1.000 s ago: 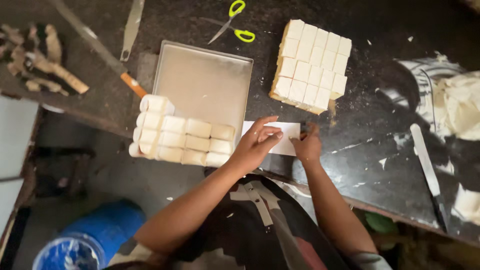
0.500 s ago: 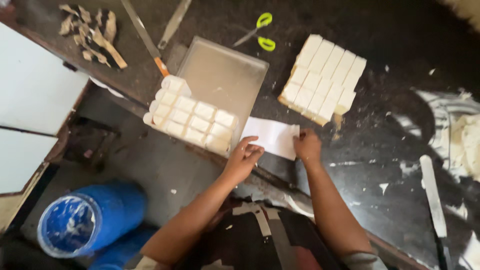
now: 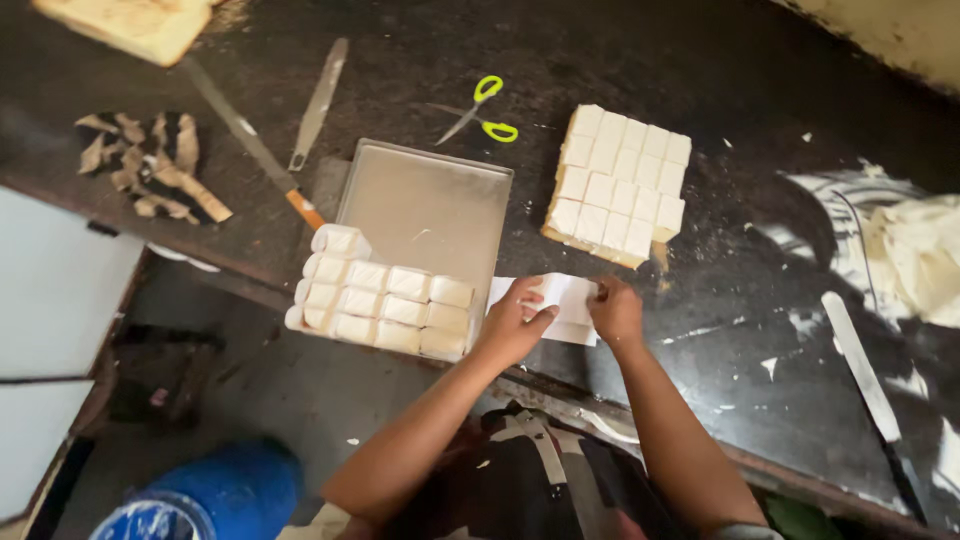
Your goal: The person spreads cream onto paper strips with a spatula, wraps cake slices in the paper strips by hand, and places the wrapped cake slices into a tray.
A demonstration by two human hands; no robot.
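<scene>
Hands at near edge of dark table (image 3: 760,90), both on a white paper sheet (image 3: 565,300) lying flat just right of a metal tray (image 3: 425,205). Left hand (image 3: 515,325) pressed onto sheet's left part, fingers (image 3: 528,296) curled over the paper edge, thumb pointing right; closed loosely on the sheet, nothing else held. Right hand (image 3: 615,312) at sheet's right end, fingers bent down and pinching the paper there; whether anything sits inside the fold, cannot tell. Both forearms bare, reaching up from bottom of view.

Wrapped white blocks (image 3: 378,298) stacked in rows on near end of tray, overhanging the table edge; one more wrapped piece (image 3: 340,241) on top at left corner. Far half of tray bare metal.

Slab of unwrapped pale cubes (image 3: 618,185) cut in a grid, beyond the hands and well right of tray, near but not touching the sheet.

Scissors with yellow-green handles (image 3: 480,108) beyond tray, blades pointing left. Long knife with orange handle (image 3: 245,140) lying diagonally left of tray, handle end just beside tray corner. Second flat blade (image 3: 320,100) near it, tilted the other way. Heap of striped brown-and-cream scraps (image 3: 150,165) at far left. Another long blade (image 3: 862,365) right of the hands, well apart. Crumpled whitish sheet (image 3: 920,255) at right edge. Blue bucket (image 3: 205,495) on floor below table edge.
</scene>
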